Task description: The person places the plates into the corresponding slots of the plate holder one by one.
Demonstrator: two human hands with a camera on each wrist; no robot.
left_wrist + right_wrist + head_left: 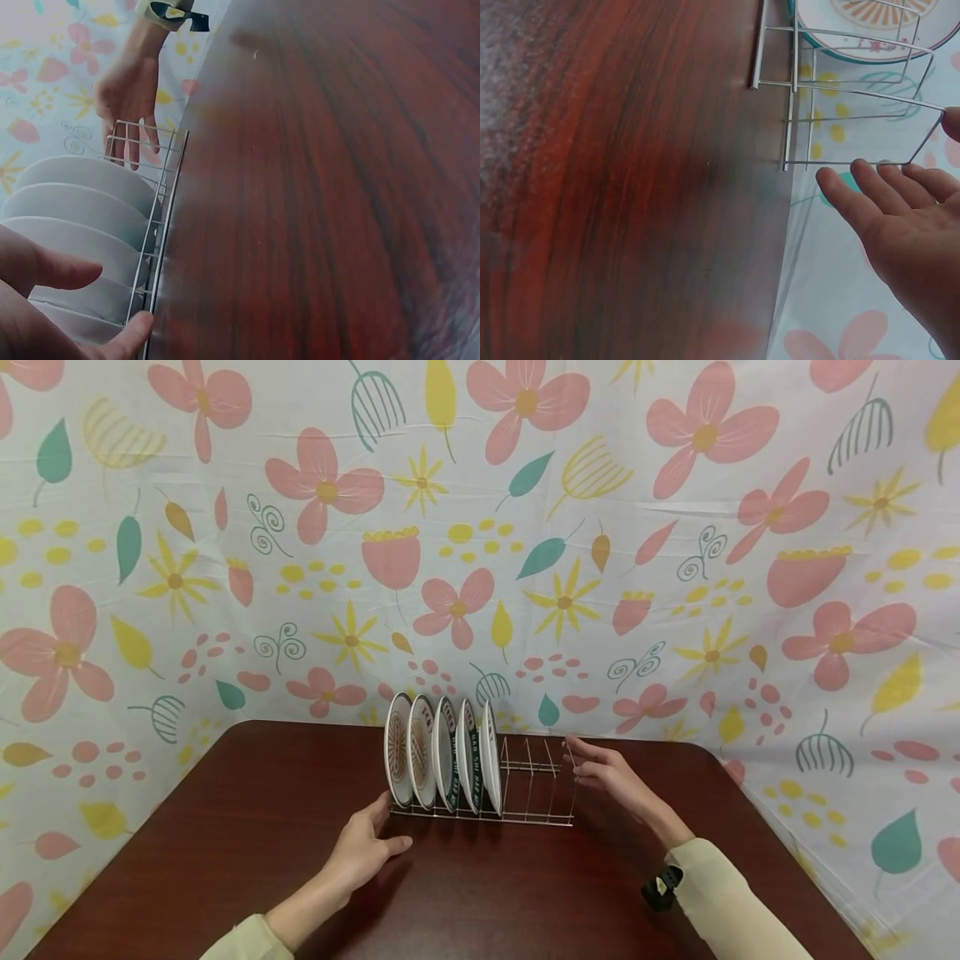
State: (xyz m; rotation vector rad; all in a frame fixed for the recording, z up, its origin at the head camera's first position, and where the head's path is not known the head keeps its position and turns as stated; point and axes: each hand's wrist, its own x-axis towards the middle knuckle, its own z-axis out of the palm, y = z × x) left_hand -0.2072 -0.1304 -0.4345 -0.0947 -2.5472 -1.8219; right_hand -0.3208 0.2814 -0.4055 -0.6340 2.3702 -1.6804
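A metal wire dish rack stands on the dark red-brown table, with several patterned plates upright in its left and middle slots. At the rack's left end, my left hand reaches in with its thumb held out; in the left wrist view a fingertip touches the bottom wire beside the plates. My right hand is at the bare right end. In the right wrist view its straight fingers rest against the end wire, and the thumb meets the upper corner.
The wooden table extends in front of the rack and to both sides. Behind it hangs a white cloth printed with flowers and leaves. A dark band with a small device is on the right wrist, over a pale sleeve.
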